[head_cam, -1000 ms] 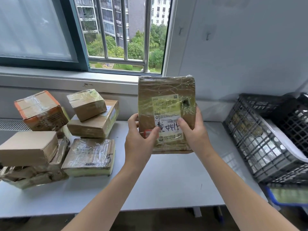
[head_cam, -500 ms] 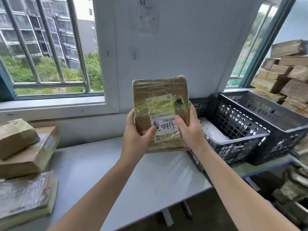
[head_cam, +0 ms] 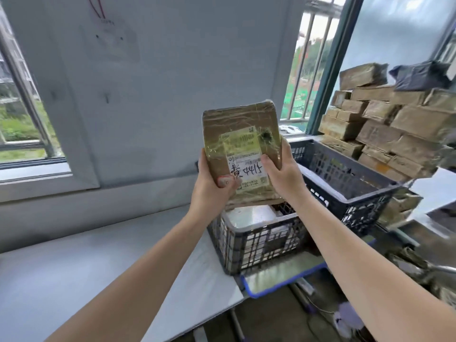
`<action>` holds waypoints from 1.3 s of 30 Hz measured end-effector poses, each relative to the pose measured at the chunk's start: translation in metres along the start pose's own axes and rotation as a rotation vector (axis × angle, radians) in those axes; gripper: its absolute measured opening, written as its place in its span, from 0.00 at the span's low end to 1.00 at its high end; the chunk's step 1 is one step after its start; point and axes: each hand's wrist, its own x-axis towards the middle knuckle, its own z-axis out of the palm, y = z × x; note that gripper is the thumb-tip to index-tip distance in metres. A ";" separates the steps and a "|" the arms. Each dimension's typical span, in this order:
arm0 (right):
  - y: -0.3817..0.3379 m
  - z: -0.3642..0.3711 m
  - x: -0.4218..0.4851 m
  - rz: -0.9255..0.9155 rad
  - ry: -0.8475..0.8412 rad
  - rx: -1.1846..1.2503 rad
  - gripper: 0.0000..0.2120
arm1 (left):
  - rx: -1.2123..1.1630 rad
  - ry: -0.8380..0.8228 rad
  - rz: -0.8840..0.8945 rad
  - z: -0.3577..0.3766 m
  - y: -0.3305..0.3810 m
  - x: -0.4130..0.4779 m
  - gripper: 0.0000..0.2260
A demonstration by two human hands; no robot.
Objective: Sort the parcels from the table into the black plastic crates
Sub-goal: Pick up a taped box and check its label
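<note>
Turning rightward over the last second, the head view had lost the pile of loose boxes and brought two black lattice plastic crates (head_cam: pixel 259 238) into the centre and right of the frame; by my reading the carry was nearly over and the drop close. The tape-wrapped brown cardboard parcel with its handwritten label (head_cam: pixel 243 154) stood upright just above the nearer crate's rim. The left hand (head_cam: pixel 212 191) cupped its lower left corner, thumb across the front; the right hand (head_cam: pixel 283 174) clamped its right edge, thumb on the label.
</note>
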 end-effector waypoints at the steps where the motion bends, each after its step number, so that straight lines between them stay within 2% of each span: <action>1: 0.009 -0.006 0.008 0.004 0.006 -0.011 0.26 | 0.013 -0.006 0.006 0.011 -0.002 0.008 0.41; 4: 0.038 -0.019 0.031 0.056 0.013 -0.031 0.27 | 0.040 -0.037 0.020 0.038 -0.014 0.031 0.46; 7: 0.071 -0.024 0.059 0.105 0.017 -0.088 0.27 | 0.076 -0.087 -0.017 0.064 -0.030 0.055 0.57; 12: 0.123 -0.024 0.113 0.202 -0.052 -0.223 0.32 | 0.179 -0.215 -0.097 0.094 -0.059 0.107 0.62; 15: 0.149 -0.019 0.141 0.241 -0.149 -0.360 0.34 | 0.267 -0.298 -0.156 0.107 -0.079 0.133 0.61; 17: 0.166 -0.013 0.158 0.255 -0.229 -0.438 0.34 | 0.292 -0.295 -0.188 0.113 -0.094 0.148 0.59; 20: 0.193 -0.001 0.174 0.309 -0.379 -0.569 0.41 | 0.334 -0.279 -0.254 0.124 -0.118 0.164 0.57; 22: 0.213 0.005 0.183 0.340 -0.462 -0.638 0.40 | 0.382 -0.284 -0.301 0.132 -0.134 0.170 0.55; 25: 0.244 0.015 0.196 0.371 -0.577 -0.652 0.38 | 0.417 -0.286 -0.371 0.145 -0.157 0.179 0.54; 28: 0.272 0.027 0.205 0.379 -0.653 -0.614 0.41 | 0.453 -0.268 -0.434 0.157 -0.174 0.186 0.54; 32: 0.304 0.043 0.221 0.329 -0.711 -0.575 0.41 | 0.495 -0.229 -0.502 0.169 -0.191 0.195 0.54; 36: 0.327 0.065 0.220 0.204 -0.853 -0.606 0.37 | 0.592 -0.118 -0.548 0.170 -0.209 0.204 0.47; 39: 0.342 0.067 0.216 0.137 -0.901 -0.616 0.34 | 0.667 -0.140 -0.591 0.178 -0.221 0.203 0.45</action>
